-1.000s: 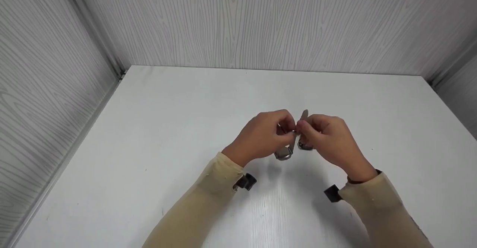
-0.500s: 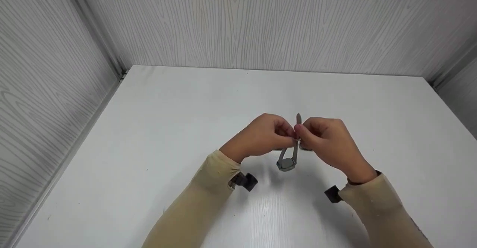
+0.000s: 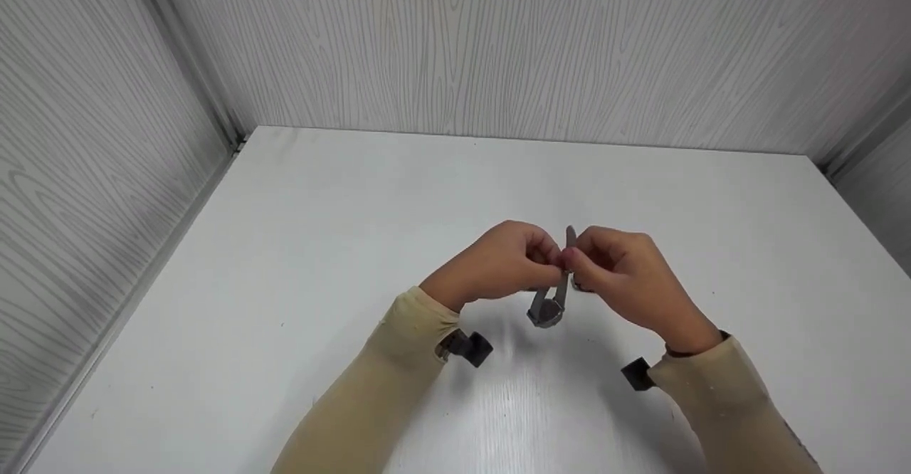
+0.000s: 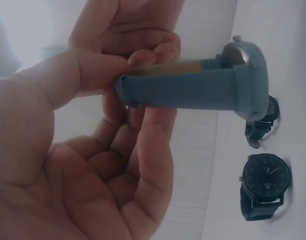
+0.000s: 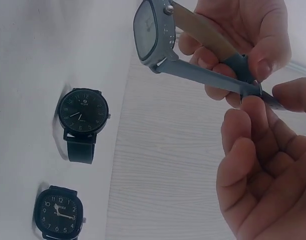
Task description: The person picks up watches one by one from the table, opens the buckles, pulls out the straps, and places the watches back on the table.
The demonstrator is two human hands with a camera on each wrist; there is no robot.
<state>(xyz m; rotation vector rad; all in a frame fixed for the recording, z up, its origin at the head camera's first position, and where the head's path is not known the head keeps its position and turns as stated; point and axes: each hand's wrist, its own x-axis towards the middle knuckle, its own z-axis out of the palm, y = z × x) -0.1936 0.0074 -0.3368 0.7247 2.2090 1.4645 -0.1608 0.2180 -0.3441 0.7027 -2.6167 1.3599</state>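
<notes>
A wristwatch with a blue-grey strap (image 3: 546, 312) hangs case down between the two hands, its strap bent into a loop. My left hand (image 3: 502, 260) pinches the loop near the buckle end. The free strap tip stands up beside the fingers of my right hand (image 3: 626, 275), which pinch it. In the right wrist view, the strap (image 5: 202, 77) runs from the square case (image 5: 148, 32) through the buckle (image 5: 256, 87). The left wrist view shows the strap's outer side (image 4: 187, 92), with thumb and fingers at the buckle end.
On the white table (image 3: 356, 196) lie a round black watch (image 5: 84, 111) and a squarish black watch (image 5: 59, 215). Both are mostly hidden behind the hands in the head view. A panelled wall (image 3: 455, 47) stands at the back, another (image 3: 92, 175) at left.
Both hands have come slightly lower and nearer, with the blue-grey watch still held. Its case has swung lower below the fingers, and the strap tip stands more upright.
</notes>
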